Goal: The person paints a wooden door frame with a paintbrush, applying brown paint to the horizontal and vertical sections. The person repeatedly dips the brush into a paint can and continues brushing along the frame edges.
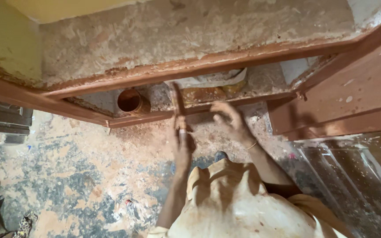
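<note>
My left hand (182,142) is closed around the handle of a paintbrush (177,102), whose brown-coated bristles point up at the lower rail of a brown-painted frame (155,116) around a low recess. My right hand (230,120), a thin bangle on its wrist, has its fingers spread and rests against the same rail just right of the brush. It holds nothing. Inside the recess, left of the brush, stands a round tin (131,102) of brown paint.
Crumpled white and yellow paper (212,82) lies at the back of the recess. A brown wooden door leaf (349,97) stands open at the right, with a dusty glass pane (353,180) below it. The floor (67,176) is spattered with paint. A rough concrete slab (177,35) tops the recess.
</note>
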